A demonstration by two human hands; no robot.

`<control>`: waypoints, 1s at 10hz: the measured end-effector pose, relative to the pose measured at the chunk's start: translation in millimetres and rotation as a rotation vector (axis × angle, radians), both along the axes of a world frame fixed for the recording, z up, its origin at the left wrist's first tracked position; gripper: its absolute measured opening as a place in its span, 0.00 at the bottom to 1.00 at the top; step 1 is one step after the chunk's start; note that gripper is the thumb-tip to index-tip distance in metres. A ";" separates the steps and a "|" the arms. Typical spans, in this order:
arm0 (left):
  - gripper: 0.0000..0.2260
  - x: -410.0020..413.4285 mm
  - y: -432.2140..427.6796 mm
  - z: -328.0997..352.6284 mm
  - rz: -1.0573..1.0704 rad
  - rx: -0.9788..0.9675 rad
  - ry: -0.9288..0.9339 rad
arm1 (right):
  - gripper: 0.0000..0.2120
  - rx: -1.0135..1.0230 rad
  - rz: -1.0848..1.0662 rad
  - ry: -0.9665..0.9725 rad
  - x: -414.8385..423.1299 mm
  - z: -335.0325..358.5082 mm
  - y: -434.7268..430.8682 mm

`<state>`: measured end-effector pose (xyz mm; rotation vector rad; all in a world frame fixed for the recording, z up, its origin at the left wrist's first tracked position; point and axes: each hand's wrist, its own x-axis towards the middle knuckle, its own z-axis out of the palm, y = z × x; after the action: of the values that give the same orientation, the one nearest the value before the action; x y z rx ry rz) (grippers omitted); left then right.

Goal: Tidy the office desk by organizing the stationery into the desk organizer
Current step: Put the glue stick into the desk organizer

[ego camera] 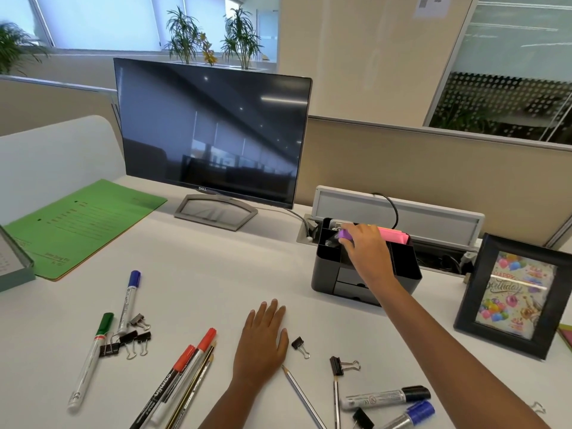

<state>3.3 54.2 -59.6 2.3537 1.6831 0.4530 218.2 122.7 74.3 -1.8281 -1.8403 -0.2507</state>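
From the head camera, the right hand [368, 249] reaches out over the black desk organizer [405, 270], which stands on the white counter [216, 274] to the right of the monitor [210, 131]. Its fingers are curled round a purple highlighter [346, 235], held just above the organizer's front-left compartments. How far the highlighter's lower end dips inside cannot be told. Pink sticky notes [393, 235] stand in the organizer's rear compartment, just behind the hand.

The left hand [263, 342] lies flat on the counter, palm down, with straight fingers close together, and holds nothing.

Loose stationery lies around that hand. To its left are two red-capped markers [185, 366] side by side, with a striped pencil [192, 388] just beside them. Farther left are a green-capped marker [91, 360], a blue-capped marker [128, 301] and a cluster of black binder clips [130, 339] between the two. To its right a single binder clip [299, 345] lies near the thumb, and a silver pencil [303, 397] has its tip near the heel of the hand. A larger binder clip [340, 365] and a black-capped marker [387, 397] lie farther right.

A green folder [86, 224] lies at the left of the counter. A black picture frame [513, 295] with a birthday card stands to the right of the organizer.
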 end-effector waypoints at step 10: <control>0.23 -0.3 -3.1 3.7 0.004 0.016 -0.041 | 0.04 -0.095 0.180 0.270 -74.8 -89.5 -161.3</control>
<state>3.0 51.2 -55.9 2.3370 1.6722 0.5137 143.4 -38.7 -15.2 -1.6510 -1.8337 0.1456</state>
